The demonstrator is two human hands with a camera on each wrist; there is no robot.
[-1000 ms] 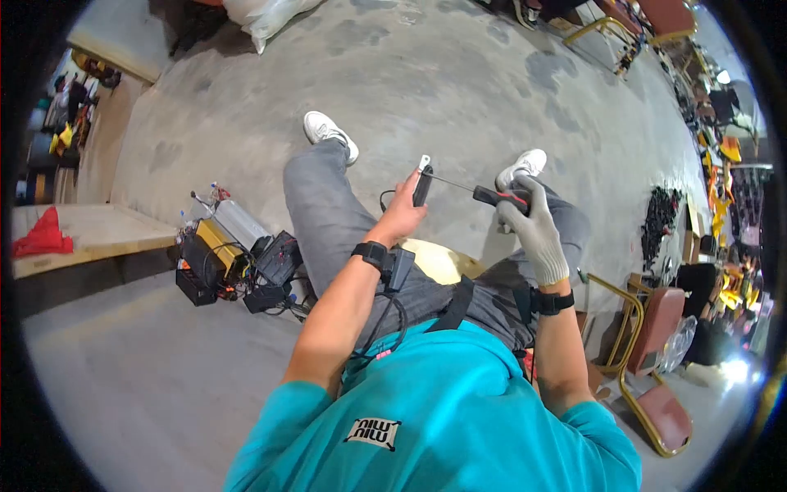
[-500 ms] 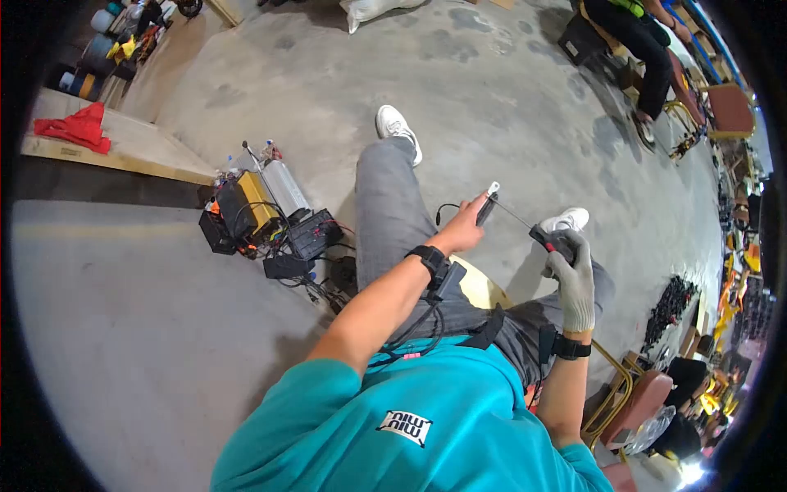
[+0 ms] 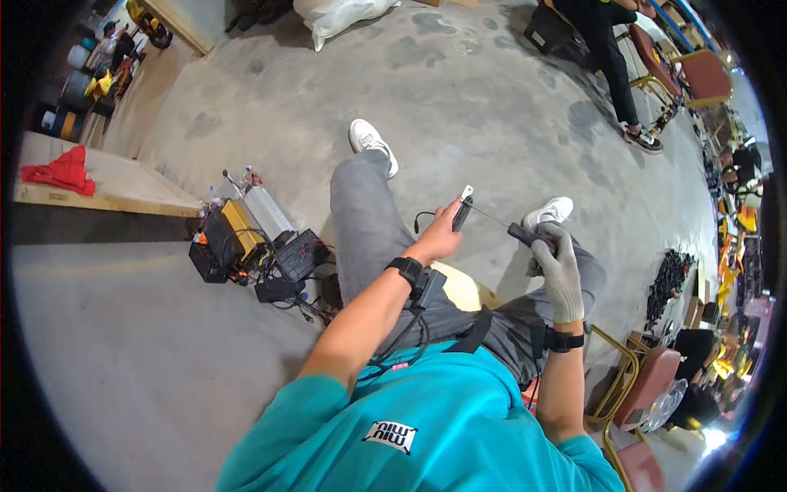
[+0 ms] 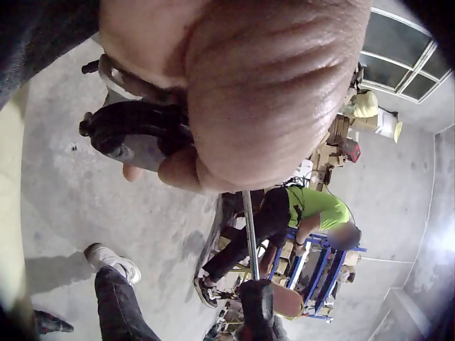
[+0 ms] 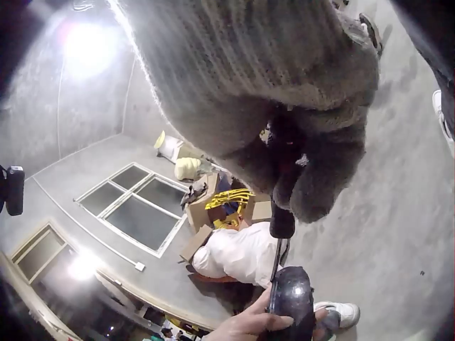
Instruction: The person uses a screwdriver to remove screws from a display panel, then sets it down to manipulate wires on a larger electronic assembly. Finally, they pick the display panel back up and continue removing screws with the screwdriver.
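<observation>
My bare left hand point(image 3: 438, 237) grips a black part point(image 3: 462, 215) with a white end piece point(image 3: 467, 193) and a short black cable. In the left wrist view the curved black part point(image 4: 135, 128) sits in the curled fingers. My gloved right hand point(image 3: 560, 275) holds a screwdriver by its black handle point(image 3: 520, 234). Its metal shaft point(image 4: 250, 231) points at the part; the tip is hidden in the left wrist view. Seen from the right wrist, the shaft point(image 5: 279, 257) reaches along the rounded black part point(image 5: 292, 302), which the left fingers hold.
Electronic boxes and wires point(image 3: 254, 238) lie on the floor at the left, beside a wooden ledge point(image 3: 106, 189) with a red cloth point(image 3: 61, 172). A white sack point(image 3: 336, 18) is at the top. Another person's leg point(image 3: 611, 74) and chairs point(image 3: 707, 78) stand at the upper right.
The head view has swung one way and partly back. Both hands keep their hold on the black part and screwdriver, and the screwdriver handle shows a slightly different turn.
</observation>
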